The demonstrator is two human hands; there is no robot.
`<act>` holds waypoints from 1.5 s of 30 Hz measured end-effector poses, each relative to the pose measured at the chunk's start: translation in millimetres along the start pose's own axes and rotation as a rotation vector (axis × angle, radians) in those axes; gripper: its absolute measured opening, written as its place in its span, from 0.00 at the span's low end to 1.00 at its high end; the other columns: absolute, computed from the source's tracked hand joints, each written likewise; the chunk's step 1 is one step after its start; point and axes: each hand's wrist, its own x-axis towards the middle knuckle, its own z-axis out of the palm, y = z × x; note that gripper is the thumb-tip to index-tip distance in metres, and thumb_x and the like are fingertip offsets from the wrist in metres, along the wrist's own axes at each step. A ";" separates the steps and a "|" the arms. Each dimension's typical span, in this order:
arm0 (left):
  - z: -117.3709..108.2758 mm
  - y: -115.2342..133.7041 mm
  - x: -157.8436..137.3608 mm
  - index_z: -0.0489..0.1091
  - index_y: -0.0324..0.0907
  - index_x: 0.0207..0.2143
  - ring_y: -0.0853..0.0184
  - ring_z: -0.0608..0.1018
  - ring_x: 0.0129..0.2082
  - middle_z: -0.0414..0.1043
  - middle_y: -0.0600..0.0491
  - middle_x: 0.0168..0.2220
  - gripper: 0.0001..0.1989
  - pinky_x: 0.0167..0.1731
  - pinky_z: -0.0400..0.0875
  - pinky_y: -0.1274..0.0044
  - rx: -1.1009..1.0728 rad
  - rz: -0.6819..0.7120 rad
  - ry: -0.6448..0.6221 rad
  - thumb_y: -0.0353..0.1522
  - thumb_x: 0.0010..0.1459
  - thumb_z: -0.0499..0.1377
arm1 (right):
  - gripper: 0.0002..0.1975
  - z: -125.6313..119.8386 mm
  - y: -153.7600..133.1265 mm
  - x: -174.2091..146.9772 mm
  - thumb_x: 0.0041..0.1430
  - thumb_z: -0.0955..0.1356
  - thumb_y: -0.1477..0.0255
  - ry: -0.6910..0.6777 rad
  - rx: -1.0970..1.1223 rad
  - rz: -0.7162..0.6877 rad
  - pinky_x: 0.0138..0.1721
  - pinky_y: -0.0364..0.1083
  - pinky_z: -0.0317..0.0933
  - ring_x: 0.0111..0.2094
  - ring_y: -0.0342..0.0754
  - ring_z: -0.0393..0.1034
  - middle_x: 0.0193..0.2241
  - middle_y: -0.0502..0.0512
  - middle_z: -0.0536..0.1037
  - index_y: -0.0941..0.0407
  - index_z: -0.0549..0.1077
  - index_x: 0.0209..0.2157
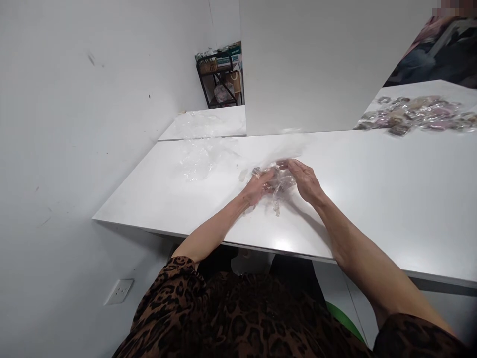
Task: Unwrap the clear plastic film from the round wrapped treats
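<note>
Both my hands meet over the middle of the white table (391, 209). My left hand (257, 188) and my right hand (305, 180) each grip a clear plastic bag (278, 183) that holds a small dark item; the bag is crumpled between my fingers and rests on the tabletop. What the item is cannot be made out through the plastic.
A heap of empty clear bags (199, 159) lies at the table's far left. A pile of filled packets (415, 115) sits at the far right, by another person (436, 49). A black shelf rack (220, 74) stands behind. The wall on the left has a socket (119, 291).
</note>
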 end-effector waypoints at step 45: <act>-6.4 42.9 -18.5 0.68 0.54 0.64 0.48 0.76 0.62 0.72 0.41 0.62 0.27 0.58 0.70 0.49 -0.230 0.007 -0.234 0.53 0.70 0.51 | 0.41 -11.8 -11.4 -2.3 0.47 0.79 0.49 0.065 -0.173 -0.080 0.56 0.60 0.69 0.60 0.61 0.66 0.61 0.59 0.71 0.46 0.71 0.60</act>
